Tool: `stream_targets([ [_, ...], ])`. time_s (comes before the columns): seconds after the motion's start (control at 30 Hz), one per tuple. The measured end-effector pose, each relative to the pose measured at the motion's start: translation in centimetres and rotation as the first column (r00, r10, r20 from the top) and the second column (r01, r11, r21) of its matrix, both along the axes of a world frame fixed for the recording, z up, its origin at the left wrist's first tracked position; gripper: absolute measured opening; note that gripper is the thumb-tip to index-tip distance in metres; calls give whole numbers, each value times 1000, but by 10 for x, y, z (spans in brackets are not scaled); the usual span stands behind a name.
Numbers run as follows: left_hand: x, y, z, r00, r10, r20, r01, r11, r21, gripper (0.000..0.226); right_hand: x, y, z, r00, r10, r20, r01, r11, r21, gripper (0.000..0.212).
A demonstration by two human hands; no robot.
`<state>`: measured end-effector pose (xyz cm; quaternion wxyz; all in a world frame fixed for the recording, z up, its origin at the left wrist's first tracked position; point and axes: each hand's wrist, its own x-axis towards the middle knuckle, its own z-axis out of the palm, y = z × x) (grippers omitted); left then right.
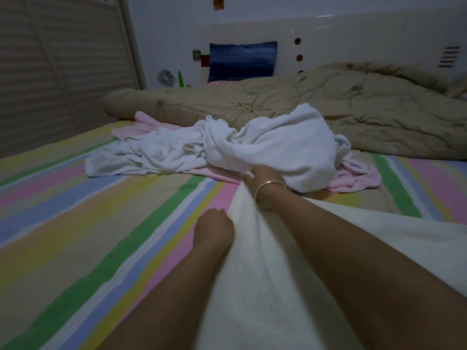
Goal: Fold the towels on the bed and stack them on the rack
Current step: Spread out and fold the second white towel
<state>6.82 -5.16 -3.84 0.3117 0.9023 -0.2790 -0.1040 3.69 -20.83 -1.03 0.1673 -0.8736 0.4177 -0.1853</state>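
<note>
A cream white towel [267, 281] stretches from the bottom of the view up between my forearms. My left hand [213, 229] is closed on its left edge. Farther up, my right hand [261, 179], with a bangle on the wrist, grips the towel's far end beside the heap. A heap of crumpled white towels [227, 145] lies in the middle of the striped bed [75, 223], with a pink towel [353, 176] partly under it. No rack is in view.
A rumpled tan quilt [328, 107] lies across the far side of the bed. A blue pillow [241, 60] leans on the white headboard [353, 39]. A slatted wardrobe door [58, 66] stands at the left.
</note>
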Motion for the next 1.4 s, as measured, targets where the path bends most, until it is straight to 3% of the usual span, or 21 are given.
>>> stream_targets([
  [0.1,5,6,-6,987,-61,-149,47,994,-97,66,1,-4,-18,995,-10,-98,-3,992,-127,56],
  [0.27,17,7,-21,949,-161,-273,79,955,-287,35,21,-15,-23,989,-30,-145,1,980,-197,59],
  [0.37,27,4,-28,956,-151,-250,76,955,-286,37,30,-16,-34,985,-27,-172,-18,967,-254,58],
  [0.53,26,4,-27,979,-162,-125,134,969,-206,54,9,-18,-19,959,196,-204,-214,975,-66,55],
  [0.6,24,6,-26,981,-168,-100,144,966,-213,55,-5,-20,-9,934,246,-259,-274,959,-77,52],
  [0.73,22,6,-25,982,-158,-100,133,965,-225,54,-30,-19,2,895,162,-415,-280,929,-240,49],
  [0.83,22,6,-25,979,-163,-124,131,964,-231,53,-32,-13,-3,886,134,-445,-312,880,-357,45],
  [1.07,29,5,-26,970,-159,-183,114,966,-232,51,-17,-20,-25,859,137,-493,-315,901,-299,50],
  [1.23,29,6,-18,969,-169,-179,139,976,-170,54,-31,-19,-24,888,121,-443,-255,932,-257,58],
  [1.3,27,10,-12,939,-205,-276,144,964,-224,56,-43,-19,-23,892,117,-437,-238,943,-233,63],
  [1.4,26,21,-5,809,-364,-461,239,921,-309,41,-68,-25,-23,893,99,-439,-215,950,-224,72],
])
